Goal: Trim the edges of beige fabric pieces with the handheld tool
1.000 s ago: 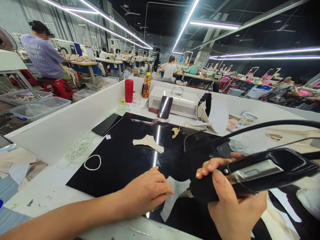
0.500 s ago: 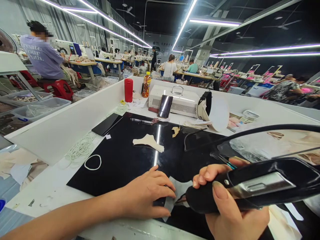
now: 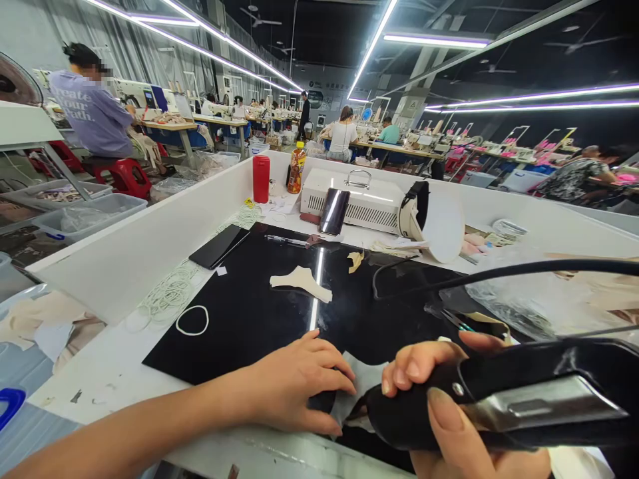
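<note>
My left hand (image 3: 304,380) rests low over the black mat (image 3: 239,332), its fingers spread and the thumb apart. Its fingertips press down on a thin pale grey piece of fabric (image 3: 362,378). My right hand (image 3: 462,426) is wrapped around a bulky black corded hand tool (image 3: 419,412) with a metal lever on its side. The tool's narrow metal tip touches or hovers just above the grey piece, beside my left thumb; I cannot tell which. Farther up the mat lies a cream shaped fabric piece (image 3: 302,283).
Behind the mat stand a white metal box (image 3: 349,199), a leaning phone (image 3: 334,211), a red bottle (image 3: 261,179) and a drink bottle (image 3: 296,169). Green cord loops (image 3: 170,293) lie left. Scissors or tweezers (image 3: 456,320) lie right, by plastic bags. The tool's black cable (image 3: 524,268) arcs above.
The view has shifted slightly. The black tool's rear end sits lower, its body more level. Both hands keep about the same places at the grey fabric.
</note>
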A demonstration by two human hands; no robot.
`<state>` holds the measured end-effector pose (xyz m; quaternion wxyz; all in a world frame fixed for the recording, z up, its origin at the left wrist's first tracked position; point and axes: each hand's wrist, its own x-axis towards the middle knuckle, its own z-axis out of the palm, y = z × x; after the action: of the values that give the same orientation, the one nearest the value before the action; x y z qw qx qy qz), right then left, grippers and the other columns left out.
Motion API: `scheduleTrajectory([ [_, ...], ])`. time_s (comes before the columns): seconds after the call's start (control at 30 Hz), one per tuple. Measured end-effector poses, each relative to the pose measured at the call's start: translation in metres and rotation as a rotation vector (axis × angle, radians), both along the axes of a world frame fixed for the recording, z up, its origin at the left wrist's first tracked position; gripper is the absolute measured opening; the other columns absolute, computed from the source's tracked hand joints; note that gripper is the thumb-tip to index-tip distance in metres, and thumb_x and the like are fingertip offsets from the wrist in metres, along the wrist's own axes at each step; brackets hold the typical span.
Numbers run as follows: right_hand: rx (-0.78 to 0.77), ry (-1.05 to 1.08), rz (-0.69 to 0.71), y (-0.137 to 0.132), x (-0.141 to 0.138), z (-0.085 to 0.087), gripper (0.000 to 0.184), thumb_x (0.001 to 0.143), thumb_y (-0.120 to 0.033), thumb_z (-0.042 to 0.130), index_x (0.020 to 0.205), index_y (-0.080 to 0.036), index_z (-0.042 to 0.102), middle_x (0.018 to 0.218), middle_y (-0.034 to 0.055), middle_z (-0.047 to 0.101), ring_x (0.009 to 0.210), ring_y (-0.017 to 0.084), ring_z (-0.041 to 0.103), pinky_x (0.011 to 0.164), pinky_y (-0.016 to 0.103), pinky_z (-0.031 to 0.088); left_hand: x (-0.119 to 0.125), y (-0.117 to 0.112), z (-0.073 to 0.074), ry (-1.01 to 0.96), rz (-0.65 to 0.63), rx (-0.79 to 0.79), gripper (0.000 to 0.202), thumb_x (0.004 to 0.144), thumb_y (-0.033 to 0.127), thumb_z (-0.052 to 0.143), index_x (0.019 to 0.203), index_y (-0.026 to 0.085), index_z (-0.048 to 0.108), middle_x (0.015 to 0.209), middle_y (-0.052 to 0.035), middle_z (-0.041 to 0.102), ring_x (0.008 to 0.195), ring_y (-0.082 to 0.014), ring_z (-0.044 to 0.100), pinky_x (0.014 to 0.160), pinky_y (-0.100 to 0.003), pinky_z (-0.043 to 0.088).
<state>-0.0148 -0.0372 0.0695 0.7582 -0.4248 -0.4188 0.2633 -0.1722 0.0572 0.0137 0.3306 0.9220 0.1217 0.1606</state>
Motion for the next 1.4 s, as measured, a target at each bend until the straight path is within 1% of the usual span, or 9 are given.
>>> scheduleTrajectory([
  [0.23, -0.031, -0.001, -0.007, 0.003, 0.009, 0.007, 0.040, 0.084, -0.031, 0.080, 0.118, -0.032, 0.057, 0.078, -0.0034, 0.062, 0.066, 0.017, 0.059, 0.060, 0.034, 0.057, -0.003, 0.001, 0.003, -0.012, -0.012, 0.001, 0.033, 0.085, 0.032, 0.081, 0.115, 0.025, 0.071, 0.123, -0.0043, 0.070, 0.120, -0.0243, 0.063, 0.123, -0.048, 0.027],
  [0.37, 0.053, 0.028, -0.159, 0.012, 0.029, 0.013, 0.044, 0.077, -0.023, 0.083, 0.114, -0.029, 0.061, 0.074, -0.0035, 0.063, 0.067, 0.018, 0.059, 0.058, 0.032, 0.058, -0.003, -0.001, 0.003, -0.023, 0.034, -0.001, 0.025, 0.085, 0.036, 0.082, 0.104, 0.022, 0.073, 0.114, -0.0053, 0.068, 0.111, -0.0230, 0.064, 0.125, -0.051, 0.026],
  [0.47, 0.068, 0.054, -0.215, 0.017, 0.037, 0.013, 0.046, 0.074, -0.020, 0.085, 0.114, -0.028, 0.062, 0.075, -0.0041, 0.064, 0.067, 0.017, 0.060, 0.058, 0.030, 0.057, 0.000, -0.003, -0.001, -0.036, 0.041, 0.029, 0.034, 0.086, 0.036, 0.082, 0.115, 0.021, 0.072, 0.125, -0.0091, 0.065, 0.118, -0.0253, 0.062, 0.125, -0.051, 0.027],
  [0.63, 0.093, 0.037, -0.191, 0.023, 0.036, 0.006, 0.043, 0.079, -0.021, 0.083, 0.114, -0.027, 0.061, 0.077, -0.0045, 0.064, 0.066, 0.016, 0.061, 0.060, 0.031, 0.057, 0.002, -0.005, -0.006, 0.003, 0.020, 0.056, 0.061, 0.085, 0.037, 0.083, 0.140, 0.023, 0.061, 0.136, -0.0112, 0.063, 0.129, -0.0302, 0.057, 0.123, -0.054, 0.030],
  [0.77, 0.114, 0.010, -0.165, 0.029, 0.033, 0.000, 0.041, 0.085, -0.021, 0.080, 0.119, -0.029, 0.059, 0.080, -0.0047, 0.065, 0.067, 0.015, 0.062, 0.062, 0.031, 0.057, 0.001, -0.004, -0.004, 0.051, 0.036, 0.042, 0.063, 0.082, 0.035, 0.086, 0.139, 0.022, 0.062, 0.136, -0.0096, 0.063, 0.127, -0.0290, 0.057, 0.123, -0.051, 0.033],
  [0.9, 0.105, -0.012, -0.147, 0.031, 0.034, -0.006, 0.041, 0.088, -0.020, 0.078, 0.121, -0.031, 0.057, 0.083, -0.0049, 0.065, 0.068, 0.014, 0.063, 0.064, 0.031, 0.057, 0.000, -0.005, -0.004, 0.040, 0.043, 0.027, 0.063, 0.082, 0.035, 0.087, 0.139, 0.026, 0.062, 0.135, -0.0085, 0.064, 0.126, -0.0283, 0.059, 0.125, -0.054, 0.026],
  [1.07, 0.109, -0.033, -0.132, 0.031, 0.034, -0.011, 0.040, 0.090, -0.020, 0.076, 0.123, -0.030, 0.056, 0.083, -0.0044, 0.065, 0.068, 0.014, 0.063, 0.065, 0.030, 0.057, 0.001, -0.005, -0.004, 0.031, 0.038, 0.038, 0.063, 0.082, 0.035, 0.086, 0.139, 0.024, 0.062, 0.134, -0.0094, 0.065, 0.124, -0.0286, 0.060, 0.122, -0.052, 0.032],
  [1.23, 0.092, -0.026, -0.150, 0.032, 0.036, -0.008, 0.040, 0.088, -0.020, 0.077, 0.122, -0.029, 0.057, 0.082, -0.0044, 0.065, 0.067, 0.015, 0.064, 0.063, 0.031, 0.058, 0.003, -0.005, 0.000, 0.037, 0.039, 0.025, 0.063, 0.081, 0.032, 0.088, 0.138, 0.024, 0.063, 0.133, -0.0085, 0.065, 0.124, -0.0280, 0.061, 0.121, -0.050, 0.035],
  [1.4, 0.130, 0.011, -0.259, 0.038, 0.042, -0.001, 0.042, 0.083, -0.021, 0.082, 0.117, -0.027, 0.059, 0.077, -0.0054, 0.066, 0.063, 0.014, 0.062, 0.062, 0.031, 0.056, 0.002, -0.006, 0.004, 0.068, 0.038, 0.018, 0.060, 0.081, 0.031, 0.087, 0.136, 0.022, 0.065, 0.134, -0.0092, 0.065, 0.126, -0.0282, 0.060, 0.123, -0.051, 0.032],
])
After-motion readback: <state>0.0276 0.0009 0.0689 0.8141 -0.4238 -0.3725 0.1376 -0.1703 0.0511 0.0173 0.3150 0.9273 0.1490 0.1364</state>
